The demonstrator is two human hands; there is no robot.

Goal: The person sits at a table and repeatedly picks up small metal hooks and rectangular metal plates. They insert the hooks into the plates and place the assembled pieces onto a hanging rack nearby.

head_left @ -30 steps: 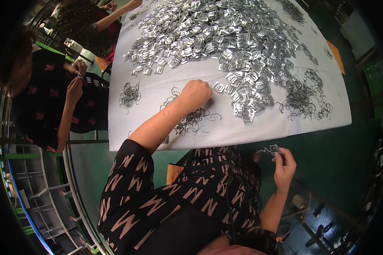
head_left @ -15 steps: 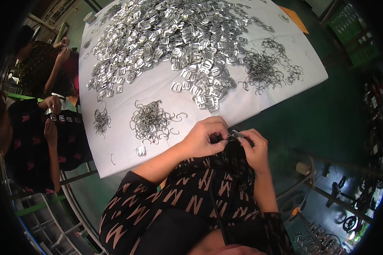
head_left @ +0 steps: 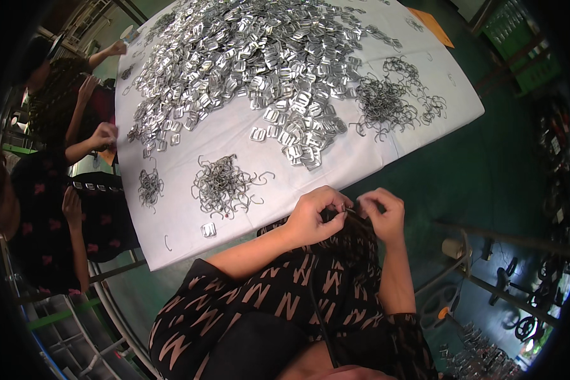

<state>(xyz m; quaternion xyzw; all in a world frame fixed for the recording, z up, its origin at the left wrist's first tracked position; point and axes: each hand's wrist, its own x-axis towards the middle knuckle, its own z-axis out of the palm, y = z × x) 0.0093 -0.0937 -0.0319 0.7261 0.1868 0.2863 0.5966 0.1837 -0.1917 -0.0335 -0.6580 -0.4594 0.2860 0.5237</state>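
Note:
My left hand (head_left: 315, 216) is closed in a pinch, just off the table's near edge and above my lap. A small metal piece (head_left: 350, 209) shows at its fingertips, too small and blurred to tell its kind. Close by on the right, my right hand (head_left: 385, 214) has its fingers curled in. Its fingertips are near that piece, and whatever they hold is hidden. Beyond my left hand lies a pile of bent wire hooks (head_left: 221, 182). A single metal slide buckle (head_left: 208, 230) lies on the white tabletop (head_left: 259, 218) below that pile.
A large heap of silver slide buckles (head_left: 253, 57) covers the far table. More wire hooks (head_left: 386, 101) lie at right, with a small cluster (head_left: 150, 189) at left. Co-workers sit along the left side; one hand (head_left: 104, 135) reaches the table's edge. A metal frame (head_left: 465, 259) stands at right.
My hands have moved slightly apart, and my left hand is a little lower. The metal piece between them shows less. At left, co-workers' hands have moved to the table's edge.

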